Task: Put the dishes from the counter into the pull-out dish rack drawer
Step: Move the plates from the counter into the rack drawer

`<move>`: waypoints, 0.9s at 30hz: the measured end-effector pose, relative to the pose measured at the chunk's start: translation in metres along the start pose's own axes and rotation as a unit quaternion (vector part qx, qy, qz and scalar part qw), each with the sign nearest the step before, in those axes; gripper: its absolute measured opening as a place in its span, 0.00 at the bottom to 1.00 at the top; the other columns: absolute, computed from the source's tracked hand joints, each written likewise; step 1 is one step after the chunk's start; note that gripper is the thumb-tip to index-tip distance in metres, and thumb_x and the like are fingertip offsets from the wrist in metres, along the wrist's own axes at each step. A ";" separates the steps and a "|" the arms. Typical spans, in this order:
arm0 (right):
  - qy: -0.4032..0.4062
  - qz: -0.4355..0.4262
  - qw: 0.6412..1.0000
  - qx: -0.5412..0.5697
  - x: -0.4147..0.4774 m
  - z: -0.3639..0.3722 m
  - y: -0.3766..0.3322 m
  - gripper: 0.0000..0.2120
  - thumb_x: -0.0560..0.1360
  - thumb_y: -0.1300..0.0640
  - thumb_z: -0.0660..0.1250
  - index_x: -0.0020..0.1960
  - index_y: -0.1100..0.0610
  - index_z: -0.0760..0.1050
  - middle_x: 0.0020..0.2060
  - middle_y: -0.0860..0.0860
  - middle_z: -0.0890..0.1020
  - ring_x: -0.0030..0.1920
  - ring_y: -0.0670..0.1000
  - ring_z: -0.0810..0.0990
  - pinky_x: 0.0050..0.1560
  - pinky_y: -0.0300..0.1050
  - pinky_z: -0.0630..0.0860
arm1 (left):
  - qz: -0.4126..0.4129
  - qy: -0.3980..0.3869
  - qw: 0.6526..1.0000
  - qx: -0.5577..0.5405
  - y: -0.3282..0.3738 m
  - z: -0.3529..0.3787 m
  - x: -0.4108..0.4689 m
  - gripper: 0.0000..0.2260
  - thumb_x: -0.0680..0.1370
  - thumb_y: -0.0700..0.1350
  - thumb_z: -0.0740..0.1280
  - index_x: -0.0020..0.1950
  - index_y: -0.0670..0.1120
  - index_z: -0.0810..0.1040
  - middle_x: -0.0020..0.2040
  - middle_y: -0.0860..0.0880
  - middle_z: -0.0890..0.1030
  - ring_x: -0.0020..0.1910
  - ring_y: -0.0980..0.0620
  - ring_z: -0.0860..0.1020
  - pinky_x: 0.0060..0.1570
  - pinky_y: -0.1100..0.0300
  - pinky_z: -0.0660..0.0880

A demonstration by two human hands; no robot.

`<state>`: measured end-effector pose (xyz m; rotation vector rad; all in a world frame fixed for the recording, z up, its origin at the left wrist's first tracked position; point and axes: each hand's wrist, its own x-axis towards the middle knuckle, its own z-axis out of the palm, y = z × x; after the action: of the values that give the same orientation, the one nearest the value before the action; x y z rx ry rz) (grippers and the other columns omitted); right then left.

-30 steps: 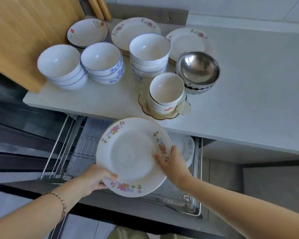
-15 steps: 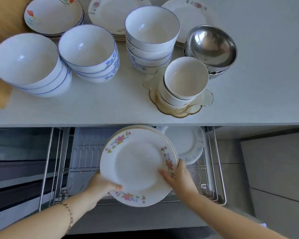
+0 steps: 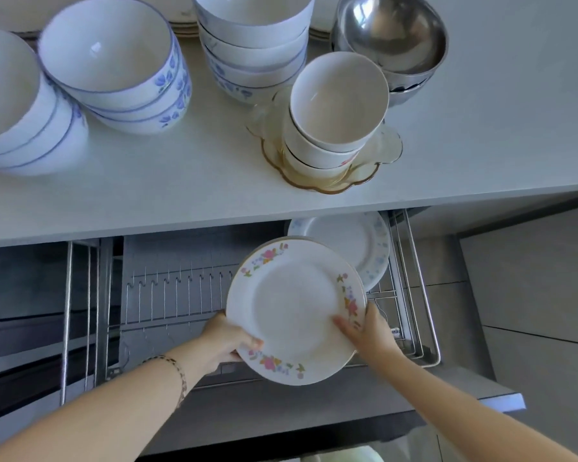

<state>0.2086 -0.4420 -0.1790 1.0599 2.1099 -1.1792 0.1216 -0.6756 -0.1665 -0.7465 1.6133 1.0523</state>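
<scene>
Since half a second ago the flowered plates (image 3: 294,308) have moved right over the drawer rack (image 3: 167,295), and their far rim now overlaps the pale plate (image 3: 354,241) standing at its right end. They tilt with the face up toward the camera. The left hand (image 3: 222,341) pinches the lower-left rim, thumb on the face. The right hand (image 3: 371,335) grips the right rim the same way. The other fingers are hidden behind.

The left hand (image 3: 226,341) and right hand (image 3: 369,331) hold round white plates with pink flowers (image 3: 294,308) over the silver wire dish rack drawer (image 3: 167,295). A white plate with blue flowers (image 3: 357,248) sits just behind them.
</scene>
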 end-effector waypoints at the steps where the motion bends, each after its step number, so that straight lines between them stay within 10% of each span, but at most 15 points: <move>1: 0.005 0.010 1.000 -0.001 0.006 -0.004 0.006 0.20 0.70 0.46 0.71 0.47 0.56 0.64 0.38 0.44 0.71 0.40 0.48 0.72 0.32 0.37 0.66 | -0.008 0.003 1.000 -0.006 0.005 0.008 0.005 0.20 0.64 0.25 0.73 0.45 0.45 0.74 0.43 0.46 0.82 0.42 0.47 0.79 0.35 0.55 0.78; 9: 0.050 0.052 0.997 0.030 0.065 -0.048 0.029 0.18 0.71 0.48 0.70 0.48 0.58 0.65 0.39 0.49 0.74 0.35 0.47 0.72 0.28 0.35 0.66 | 0.007 0.051 0.999 0.011 0.059 0.080 0.051 0.19 0.64 0.26 0.74 0.44 0.44 0.70 0.53 0.42 0.80 0.54 0.41 0.80 0.49 0.50 0.80; 17: 0.067 0.035 0.996 0.039 0.116 -0.065 0.021 0.22 0.71 0.49 0.70 0.54 0.66 0.74 0.47 0.58 0.81 0.39 0.52 0.76 0.27 0.35 0.66 | 0.013 0.111 0.991 0.078 0.100 0.110 0.089 0.27 0.66 0.32 0.75 0.63 0.34 0.70 0.59 0.37 0.79 0.55 0.41 0.80 0.58 0.48 0.78; 27: 0.105 0.084 0.989 0.054 0.134 -0.049 0.015 0.25 0.71 0.48 0.70 0.59 0.65 0.71 0.58 0.61 0.70 0.42 0.57 0.72 0.46 0.43 0.69 | 0.038 0.190 0.972 0.131 0.099 0.121 0.107 0.28 0.67 0.34 0.75 0.65 0.36 0.68 0.66 0.38 0.72 0.61 0.40 0.76 0.58 0.52 0.75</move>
<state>0.1413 -0.3435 -0.2582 1.4393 2.0801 -1.1530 0.0561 -0.5203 -0.2533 -0.7419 2.0759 0.7560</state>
